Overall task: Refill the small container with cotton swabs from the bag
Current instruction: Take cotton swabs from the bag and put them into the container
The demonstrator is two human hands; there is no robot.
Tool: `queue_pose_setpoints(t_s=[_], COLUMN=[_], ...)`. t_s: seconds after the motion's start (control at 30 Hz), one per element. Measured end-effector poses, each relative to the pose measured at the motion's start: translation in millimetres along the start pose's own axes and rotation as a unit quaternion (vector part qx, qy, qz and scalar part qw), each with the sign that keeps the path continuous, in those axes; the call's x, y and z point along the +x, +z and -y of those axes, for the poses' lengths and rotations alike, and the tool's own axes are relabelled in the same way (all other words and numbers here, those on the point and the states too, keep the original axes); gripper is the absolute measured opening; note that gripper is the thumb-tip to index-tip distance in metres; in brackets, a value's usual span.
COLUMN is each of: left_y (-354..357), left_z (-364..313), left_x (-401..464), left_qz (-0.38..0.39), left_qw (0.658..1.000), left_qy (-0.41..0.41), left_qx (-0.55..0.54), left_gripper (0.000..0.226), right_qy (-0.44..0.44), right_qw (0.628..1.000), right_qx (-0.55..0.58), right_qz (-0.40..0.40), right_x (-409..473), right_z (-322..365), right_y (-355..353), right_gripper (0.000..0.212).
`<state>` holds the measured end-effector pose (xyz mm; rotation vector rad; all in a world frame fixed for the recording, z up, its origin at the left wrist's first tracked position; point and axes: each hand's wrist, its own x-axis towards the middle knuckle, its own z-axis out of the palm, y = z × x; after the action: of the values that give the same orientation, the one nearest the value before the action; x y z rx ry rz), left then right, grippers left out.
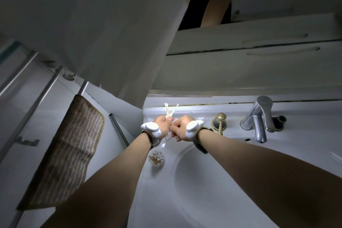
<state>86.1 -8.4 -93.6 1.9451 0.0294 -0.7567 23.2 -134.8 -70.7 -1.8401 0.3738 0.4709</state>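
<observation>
Swabs [170, 109] fanned above gripping left hand [161, 126], container [156, 157] below.

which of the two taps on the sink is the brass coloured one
The small brass tap, just right of the hands and left of the taller chrome faucet, which is silver.

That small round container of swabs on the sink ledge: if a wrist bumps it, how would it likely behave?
The small container looks light, holding only cotton swabs, so it would probably slide or tip easily. It stands near the basin's edge on the glossy sink, so it might skid in. Spilled swabs would likely roll.
</observation>
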Motion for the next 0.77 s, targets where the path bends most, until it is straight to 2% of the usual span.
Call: queue_pose_setpoints(t_s=[0.17, 0.4, 0.5, 0.77], left_y=[1, 2, 0, -6], left_z=[-2, -2, -1, 1], left_x=[8, 13, 13, 13], left_qz=[-0.063, -0.125, -0.123, -0.121], left_qw=[0.997, 0.982, 0.976, 0.967], left_qy=[-0.02, -0.039, -0.045, -0.035], left_qx=[-0.031, -0.137, -0.172, -0.22], left_gripper=[0.024, 0.024, 0.02, 0.022], right_qy=[-0.007, -0.027, -0.042, -0.056], right_qw=[0.999, 0.989, 0.988, 0.962], right_qx=[-0.043, -0.126, -0.13, -0.262], right_qz=[-0.007, -0.065, -0.077, -0.06], right_x=[3, 5, 0, -8], right_z=[-2, -4, -7, -16], right_y=[2, 5, 5, -1], right_gripper=[0.023, 0.037, 0.028, 0.035])
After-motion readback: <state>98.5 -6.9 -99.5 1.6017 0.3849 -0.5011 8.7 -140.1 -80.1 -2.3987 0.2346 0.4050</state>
